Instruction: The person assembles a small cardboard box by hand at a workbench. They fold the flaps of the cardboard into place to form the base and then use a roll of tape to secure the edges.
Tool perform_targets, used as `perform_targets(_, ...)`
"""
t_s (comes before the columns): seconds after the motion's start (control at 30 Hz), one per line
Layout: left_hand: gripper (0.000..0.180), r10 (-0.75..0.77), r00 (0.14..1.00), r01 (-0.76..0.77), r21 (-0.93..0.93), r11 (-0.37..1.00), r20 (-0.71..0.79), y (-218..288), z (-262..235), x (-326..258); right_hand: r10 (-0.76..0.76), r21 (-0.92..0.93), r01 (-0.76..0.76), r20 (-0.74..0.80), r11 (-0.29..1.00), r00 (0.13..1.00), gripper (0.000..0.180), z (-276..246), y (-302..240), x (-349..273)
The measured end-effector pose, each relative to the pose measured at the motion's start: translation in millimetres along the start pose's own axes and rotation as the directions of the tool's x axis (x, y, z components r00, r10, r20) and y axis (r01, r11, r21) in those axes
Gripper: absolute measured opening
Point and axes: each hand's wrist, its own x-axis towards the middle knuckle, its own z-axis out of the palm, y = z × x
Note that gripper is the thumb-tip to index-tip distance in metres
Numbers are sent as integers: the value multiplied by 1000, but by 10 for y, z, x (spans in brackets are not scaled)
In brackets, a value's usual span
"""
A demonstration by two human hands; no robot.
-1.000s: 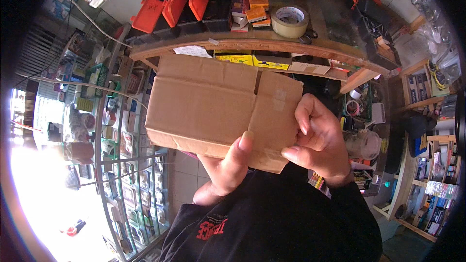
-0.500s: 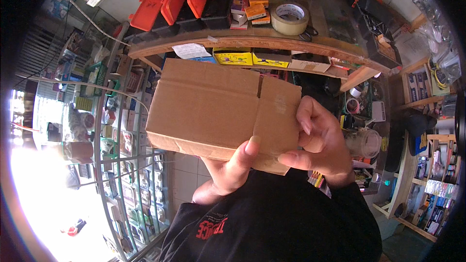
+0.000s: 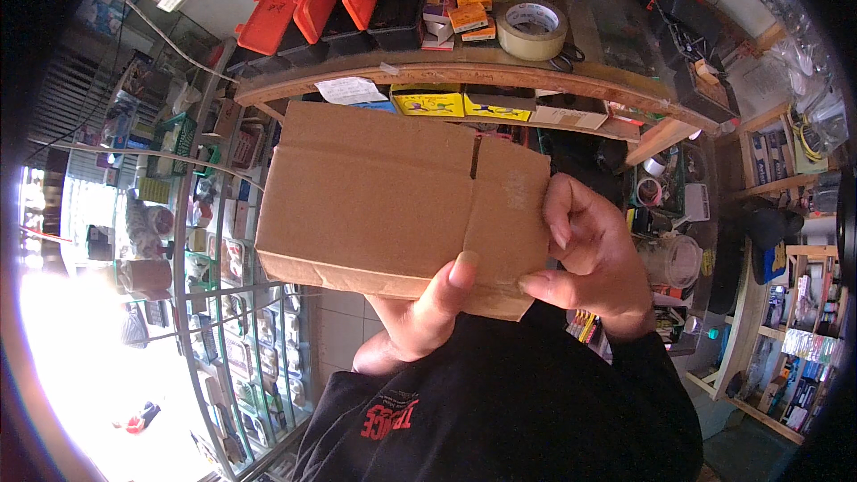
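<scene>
A brown cardboard box (image 3: 375,187) is held up in front of my chest, its broad face toward me and slightly tilted. A dark slot shows near its upper right, beside a fold line. My left hand (image 3: 420,312) grips it from below, thumb on the lower edge and the other fingers hidden behind. At the box's right end, my right hand (image 3: 594,254) is closed on the side, with thumb at the lower corner and fingers curled against the edge.
Behind the box stands a glass-topped wooden counter (image 3: 616,94) carrying a tape roll (image 3: 532,31), small orange boxes (image 3: 470,18) and black cases with orange lids (image 3: 268,22). Yellow boxes (image 3: 428,102) sit on the shelf below. A glass display case (image 3: 232,339) stands left, wooden shelves (image 3: 803,330) right.
The box has shifted slightly left, its left end moving most. Both hands keep their hold on it, and the grip looks nearly the same.
</scene>
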Motion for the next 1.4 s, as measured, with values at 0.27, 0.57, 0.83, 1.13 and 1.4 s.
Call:
perform_targets(0.27, 63, 83, 996, -82, 34, 996, -33, -128, -12, 11, -485, -602, 372, -28, 706, 874, 46, -64, 45, 15)
perform_targets(0.57, 56, 384, 923, -367, 247, 897, -27, -246, 46, 71, -595, -807, 448, 153, 386, 789, 45, 24, -23, -58)
perform_targets(0.83, 56, 491, 832, -553, 468, 690, 260, -535, -328, 84, -594, -867, 335, 57, 369, 803, 38, 39, 123, -28)
perform_targets(1.13, 51, 288, 789, -612, 645, 457, 543, -441, -275, 163, -515, -800, 245, -92, 548, 852, 26, 21, 387, 4)
perform_targets(1.4, 48, 323, 797, -601, 614, 512, 511, -546, -300, 187, -364, -630, 196, -148, 752, 920, 17, -46, 417, 12)
